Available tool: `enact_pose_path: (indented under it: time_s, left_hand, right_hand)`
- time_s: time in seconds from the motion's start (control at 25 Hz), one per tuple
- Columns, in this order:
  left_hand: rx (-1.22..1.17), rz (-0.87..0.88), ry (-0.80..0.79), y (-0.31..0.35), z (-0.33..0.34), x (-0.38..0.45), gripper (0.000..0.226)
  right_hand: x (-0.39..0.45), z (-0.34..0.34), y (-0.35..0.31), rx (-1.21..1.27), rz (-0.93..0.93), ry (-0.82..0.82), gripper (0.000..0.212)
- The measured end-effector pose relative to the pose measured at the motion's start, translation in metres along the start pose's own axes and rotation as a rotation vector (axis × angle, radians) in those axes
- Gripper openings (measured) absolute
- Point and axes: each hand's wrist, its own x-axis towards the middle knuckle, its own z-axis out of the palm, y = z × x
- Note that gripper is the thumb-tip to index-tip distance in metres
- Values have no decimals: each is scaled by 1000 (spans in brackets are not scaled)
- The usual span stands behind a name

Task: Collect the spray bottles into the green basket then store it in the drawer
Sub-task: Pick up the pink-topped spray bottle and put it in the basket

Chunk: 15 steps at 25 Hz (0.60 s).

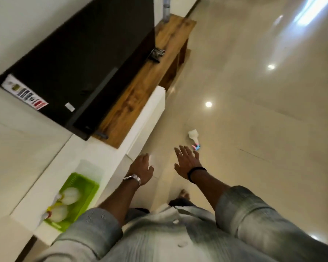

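Bottle (194,137) white with pink-blue trigger, lying on floor (254,110) just beyond right hand (187,161), fingers spread, empty; left hand (141,170) loosely open, empty.

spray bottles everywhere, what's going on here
A person is gathering spray bottles. Two already lie in the green basket on the white ledge beside the TV. One spray bottle lies on its side on the shiny floor. The right hand is open and stretched toward it; the left hand is empty too. No hand touches anything yet.
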Motion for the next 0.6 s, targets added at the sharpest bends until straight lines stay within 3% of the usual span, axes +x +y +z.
enact_pose_path:
  time_s: [0.28,0.6]
  left_hand:
    - [210,210,-36,146,-14,62,69]
    - [241,283,-124,233,-13,150,68]
  right_hand:
    - [-36,-13,139,243,314,92,71]
    - [-4,-23,228,377,469,61,74]
